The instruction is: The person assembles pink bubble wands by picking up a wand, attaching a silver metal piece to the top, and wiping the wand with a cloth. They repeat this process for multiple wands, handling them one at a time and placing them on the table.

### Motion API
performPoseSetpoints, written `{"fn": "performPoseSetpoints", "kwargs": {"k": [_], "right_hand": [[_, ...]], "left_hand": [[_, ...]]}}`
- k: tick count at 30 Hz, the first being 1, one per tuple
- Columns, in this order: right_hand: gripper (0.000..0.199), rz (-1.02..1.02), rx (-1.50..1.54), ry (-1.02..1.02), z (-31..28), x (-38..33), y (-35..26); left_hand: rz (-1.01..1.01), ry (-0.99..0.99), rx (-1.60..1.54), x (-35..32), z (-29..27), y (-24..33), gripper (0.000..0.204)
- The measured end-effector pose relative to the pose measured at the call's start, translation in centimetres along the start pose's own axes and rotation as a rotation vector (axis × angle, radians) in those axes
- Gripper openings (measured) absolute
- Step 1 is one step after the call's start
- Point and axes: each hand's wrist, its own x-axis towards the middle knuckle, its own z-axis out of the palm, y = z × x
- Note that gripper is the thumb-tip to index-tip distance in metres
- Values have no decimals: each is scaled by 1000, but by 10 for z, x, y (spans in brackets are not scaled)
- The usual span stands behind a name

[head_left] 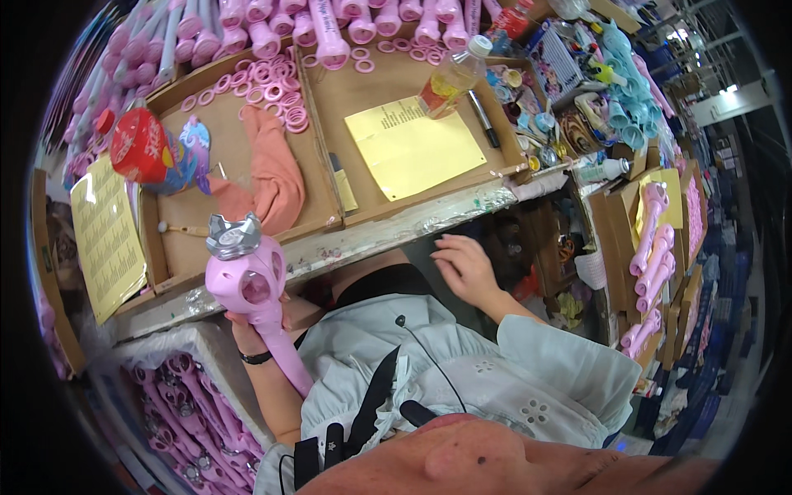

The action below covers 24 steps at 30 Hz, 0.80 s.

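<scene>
My left hand (245,334) is closed around a pink toy wand (271,332) with a round, holed head and a silver crown on top. The wand tilts, crown up beside the table's front edge, its handle running down along my forearm. Most of the left fingers are hidden behind the wand. My right hand (466,268) hovers over my lap, fingers apart and holding nothing. Below my left arm, a lined box (186,338) holds several more pink wands with silver crowns.
Pink rings (276,87) and an orange cloth (272,169) lie in the left cardboard tray (177,111). A yellow sheet (408,153), bottle (454,78) and black marker (484,120) occupy the right tray. Pink handles (330,37) line the back; light-blue parts (631,107) are piled at right.
</scene>
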Motion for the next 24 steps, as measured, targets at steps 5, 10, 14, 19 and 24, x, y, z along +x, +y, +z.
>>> {"fn": "performPoseSetpoints", "kwargs": {"k": [5, 10, 14, 19, 24], "right_hand": [[14, 181, -66, 163, -19, -6, 27], [14, 107, 3, 100, -5, 11, 23], [17, 15, 53, 31, 9, 16, 15], [17, 41, 62, 37, 9, 9, 8], [16, 4, 190, 79, 22, 29, -19]], "left_hand": [[17, 11, -83, 16, 6, -1, 89], [28, -25, -101, 12, 0, -1, 89], [58, 60, -58, 7, -1, -3, 90], [28, -12, -105, 8, -3, 0, 88], [-112, -49, -103, 3, 9, 10, 100]]}}
